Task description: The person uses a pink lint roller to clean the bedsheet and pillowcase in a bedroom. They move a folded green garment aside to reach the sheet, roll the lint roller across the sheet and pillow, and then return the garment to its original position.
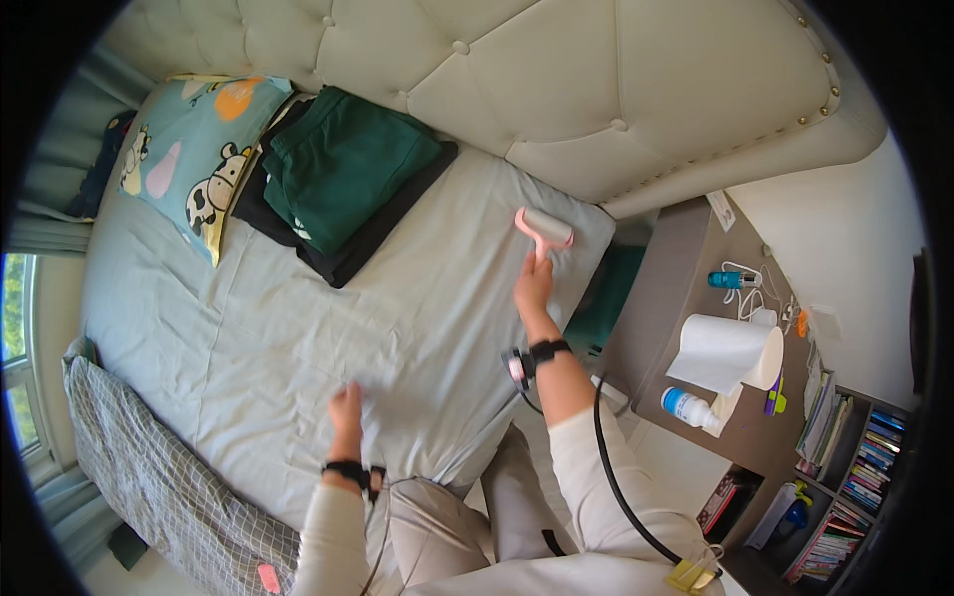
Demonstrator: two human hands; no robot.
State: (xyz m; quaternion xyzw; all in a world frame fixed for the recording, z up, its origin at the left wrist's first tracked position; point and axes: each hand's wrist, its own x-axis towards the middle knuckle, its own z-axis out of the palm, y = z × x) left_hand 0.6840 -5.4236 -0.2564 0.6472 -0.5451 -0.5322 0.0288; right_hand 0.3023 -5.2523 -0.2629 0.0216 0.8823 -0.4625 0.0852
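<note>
My right hand [534, 284] grips the pink handle of a lint roller [549, 227]. The roller's grey-white cylinder lies over the pale grey fitted sheet [432, 298], close to the headboard end and the bed's right edge. Lower down, my left hand [345, 411] is over the sheet with its fingers curled and no object visible in it; it is slightly blurred. Up and to the left, folded dark green trousers or shorts [346, 175] rest on folded black clothing [380, 242]. Beside them lies a pillow [186, 160] with a cow print.
A tufted cream headboard [536, 82] borders the bed. A grey checked quilt [164, 477] bunches at lower left, with a small pink object [268, 578] on it. Right of the bed, a desk [671, 276] carries a paper roll [727, 350], a white bottle [687, 406] and cables. Bookshelves [842, 477] stand beyond.
</note>
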